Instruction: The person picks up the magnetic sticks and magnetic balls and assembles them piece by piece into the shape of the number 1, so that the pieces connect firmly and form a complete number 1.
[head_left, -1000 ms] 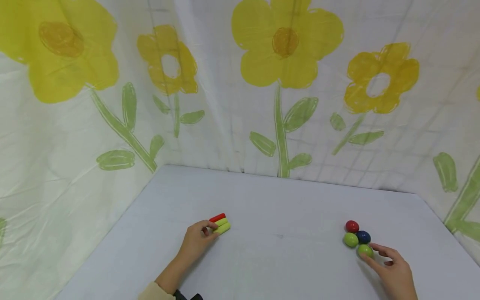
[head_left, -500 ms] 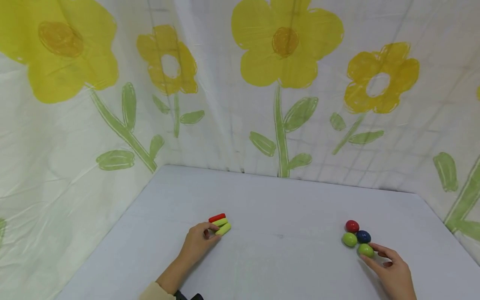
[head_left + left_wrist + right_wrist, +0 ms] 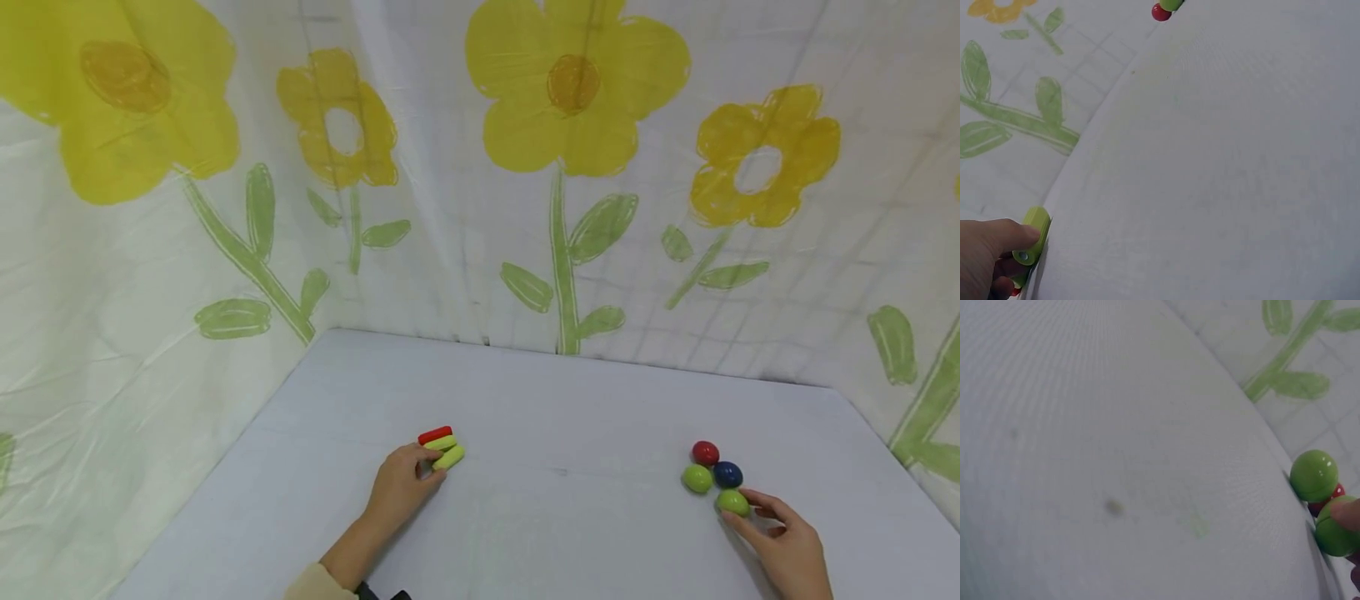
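My left hand (image 3: 403,490) pinches the near end of a short yellow-green stick (image 3: 450,457), its thumb on the side. The left wrist view shows this stick (image 3: 1037,224) as chunky, with a small round mark on its end. A second yellow-green stick (image 3: 442,442) and a red stick (image 3: 435,434) lie right behind it. At the right, my right hand (image 3: 791,546) pinches a glossy green egg-shaped ball (image 3: 732,502) between thumb and fingers. Beyond it sit a dark blue ball (image 3: 728,474), a red ball (image 3: 705,452) and another green ball (image 3: 697,478).
Both groups rest on a pale, cloth-covered table (image 3: 562,533), far apart from each other. A white curtain (image 3: 435,275) with printed yellow flowers hangs along the table's back and sides.
The nearest yellow-green stick has shifted slightly right and turned away from its neighbour, with my left hand following. The left green ball has rolled a little left; the right hand has barely moved.
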Available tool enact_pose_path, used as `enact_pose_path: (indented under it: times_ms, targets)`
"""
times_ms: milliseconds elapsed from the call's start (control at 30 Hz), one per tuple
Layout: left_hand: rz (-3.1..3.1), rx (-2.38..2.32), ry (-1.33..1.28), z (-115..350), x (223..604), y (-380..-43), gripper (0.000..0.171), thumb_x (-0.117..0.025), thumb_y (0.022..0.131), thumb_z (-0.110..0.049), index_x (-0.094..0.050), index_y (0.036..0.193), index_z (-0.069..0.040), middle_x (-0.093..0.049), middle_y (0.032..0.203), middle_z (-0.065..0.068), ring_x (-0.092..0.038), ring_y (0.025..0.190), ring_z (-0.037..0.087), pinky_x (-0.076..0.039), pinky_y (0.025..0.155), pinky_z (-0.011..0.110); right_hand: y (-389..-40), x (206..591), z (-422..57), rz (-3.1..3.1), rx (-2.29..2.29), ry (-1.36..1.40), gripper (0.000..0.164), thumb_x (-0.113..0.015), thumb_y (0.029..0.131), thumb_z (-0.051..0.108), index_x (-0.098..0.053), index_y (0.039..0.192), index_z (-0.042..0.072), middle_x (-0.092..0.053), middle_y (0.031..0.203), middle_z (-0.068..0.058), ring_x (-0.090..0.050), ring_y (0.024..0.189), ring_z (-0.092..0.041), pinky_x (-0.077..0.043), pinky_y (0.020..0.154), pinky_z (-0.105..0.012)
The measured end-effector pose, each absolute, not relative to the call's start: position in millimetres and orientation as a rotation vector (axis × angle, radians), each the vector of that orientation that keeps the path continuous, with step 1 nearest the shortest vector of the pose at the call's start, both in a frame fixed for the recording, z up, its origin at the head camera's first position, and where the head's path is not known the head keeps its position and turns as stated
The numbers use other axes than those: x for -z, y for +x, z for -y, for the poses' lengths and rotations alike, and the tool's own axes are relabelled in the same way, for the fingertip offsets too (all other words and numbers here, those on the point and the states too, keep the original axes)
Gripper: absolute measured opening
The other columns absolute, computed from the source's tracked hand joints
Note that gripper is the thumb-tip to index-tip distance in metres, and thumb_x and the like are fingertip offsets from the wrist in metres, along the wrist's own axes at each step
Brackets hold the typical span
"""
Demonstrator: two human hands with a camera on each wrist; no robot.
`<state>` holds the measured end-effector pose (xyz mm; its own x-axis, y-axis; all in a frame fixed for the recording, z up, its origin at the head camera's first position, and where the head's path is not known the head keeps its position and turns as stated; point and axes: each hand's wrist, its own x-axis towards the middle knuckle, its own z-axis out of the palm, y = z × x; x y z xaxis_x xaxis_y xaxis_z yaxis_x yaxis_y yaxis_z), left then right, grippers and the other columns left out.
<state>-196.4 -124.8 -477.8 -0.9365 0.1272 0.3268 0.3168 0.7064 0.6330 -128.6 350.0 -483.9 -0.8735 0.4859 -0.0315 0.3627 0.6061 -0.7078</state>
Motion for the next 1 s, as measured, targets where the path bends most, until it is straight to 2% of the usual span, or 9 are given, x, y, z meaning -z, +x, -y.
enact_pose_path:
  times_ms: [300, 600, 833, 1000]
  targets:
    - [2.656, 1.043, -0.307, 118, 479, -196, 0.025, -0.083, 0.076, -0.014, -0.071, 0.094, -0.001, -0.066, 0.088, 0.003, -0.049, 0.073, 0.012, -0.042, 0.062, 0.027, -128, 481, -347, 2.648, -1.1, -0.72, 0.056, -0.075, 0.087, 0.028, -0.054, 0.128, -0.004, -0.057, 0.12, -0.028, -0.049, 0.1, -0.032, -0.039, 0.075, -0.031]
    - [2.704, 1.05, -0.338, 113, 477, -193, 0.02, -0.076, 0.082, -0.008, -0.07, 0.097, 0.003, -0.05, 0.078, -0.001, -0.045, 0.072, 0.012, -0.04, 0.061, 0.025, -126, 478, -344, 2.628, -1.101, -0.731, 0.052, -0.076, 0.086, 0.026, -0.057, 0.123, -0.005, -0.059, 0.117, -0.027, -0.051, 0.098, -0.03, -0.039, 0.066, -0.021]
    - [2.75, 1.263, -0.262, 102, 474, -194, 0.025, -0.071, 0.088, -0.013, -0.068, 0.105, 0.004, -0.063, 0.093, 0.005, -0.053, 0.079, 0.015, -0.045, 0.067, 0.028, -126, 480, -344, 2.624, -1.089, -0.726, 0.05, -0.075, 0.086, 0.025, -0.058, 0.122, -0.005, -0.059, 0.117, -0.028, -0.051, 0.096, -0.029, -0.038, 0.066, -0.021]
    - [2.806, 1.316, -0.285, 93, 469, -193, 0.026, -0.071, 0.088, -0.018, -0.069, 0.103, 0.002, -0.066, 0.09, 0.005, -0.056, 0.079, 0.016, -0.046, 0.066, 0.031, -127, 479, -343, 2.623, -1.096, -0.728, 0.049, -0.074, 0.087, 0.023, -0.056, 0.123, -0.006, -0.059, 0.116, -0.029, -0.051, 0.098, -0.032, -0.039, 0.071, -0.028]
